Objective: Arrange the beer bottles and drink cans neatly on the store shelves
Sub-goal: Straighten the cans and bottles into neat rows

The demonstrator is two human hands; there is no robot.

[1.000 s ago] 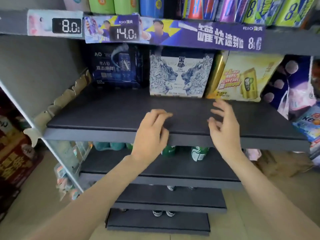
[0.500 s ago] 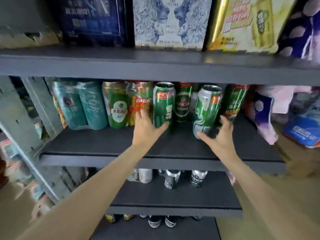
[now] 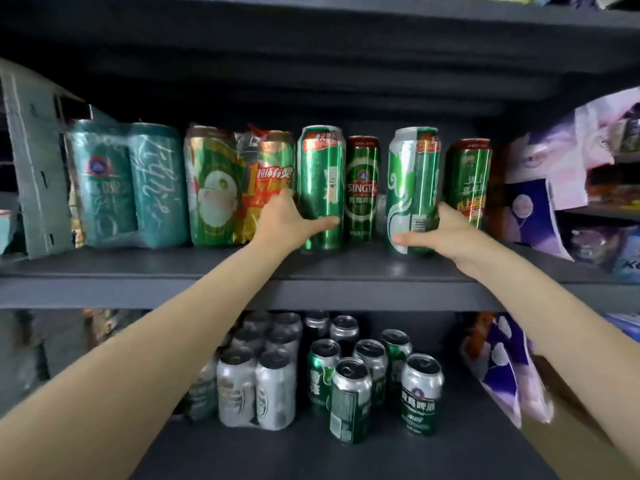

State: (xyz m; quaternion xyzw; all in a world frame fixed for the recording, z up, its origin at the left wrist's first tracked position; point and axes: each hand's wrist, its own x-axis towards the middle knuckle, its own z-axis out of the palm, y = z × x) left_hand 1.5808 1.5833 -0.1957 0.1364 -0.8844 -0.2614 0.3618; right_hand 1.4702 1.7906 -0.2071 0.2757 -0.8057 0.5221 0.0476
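Two tall metal beer cans, a shiny green one and a green-and-white one, stand on the dark shelf, each wrapped by one hand's fingers, and a quick pull could knock over the cans just behind.

purple and white plastic packages are stacked at the right end of the shelves. a grey perforated bracket stands at the left end.
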